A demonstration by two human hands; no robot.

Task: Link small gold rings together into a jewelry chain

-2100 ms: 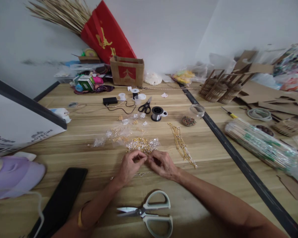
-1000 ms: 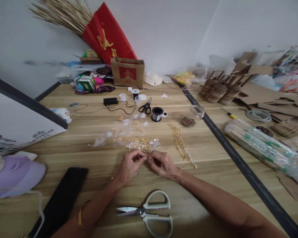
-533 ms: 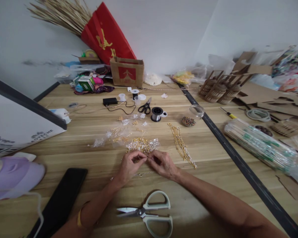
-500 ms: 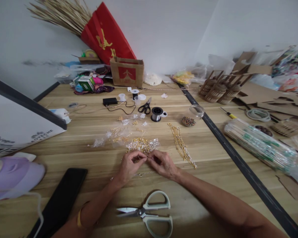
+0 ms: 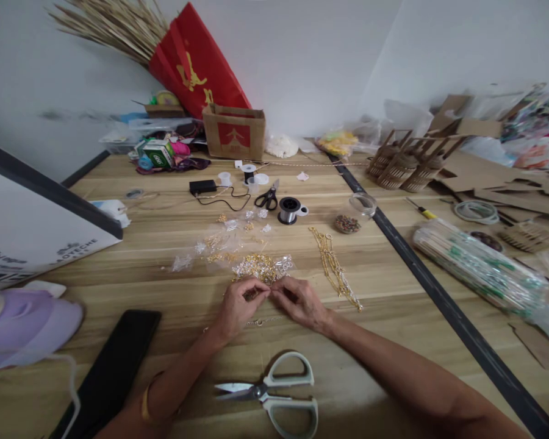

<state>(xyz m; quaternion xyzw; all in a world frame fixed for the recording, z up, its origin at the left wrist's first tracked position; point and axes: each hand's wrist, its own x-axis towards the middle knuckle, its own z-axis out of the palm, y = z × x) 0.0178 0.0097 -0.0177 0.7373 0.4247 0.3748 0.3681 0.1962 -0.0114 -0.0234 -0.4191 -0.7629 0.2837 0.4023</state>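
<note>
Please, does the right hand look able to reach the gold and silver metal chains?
Probably yes: the bare right hand is close beside those metal chains, with only wooden tabletop visible between; its grip looks pinched, though.

From the near side, the left forearm (image 5: 183, 379) slants far and right, the right forearm (image 5: 393, 377) far and left. The left hand (image 5: 238, 308) and right hand (image 5: 301, 305) converge, wrists well apart, fingers (image 5: 256, 285) bent, tips pinched inward.
</note>
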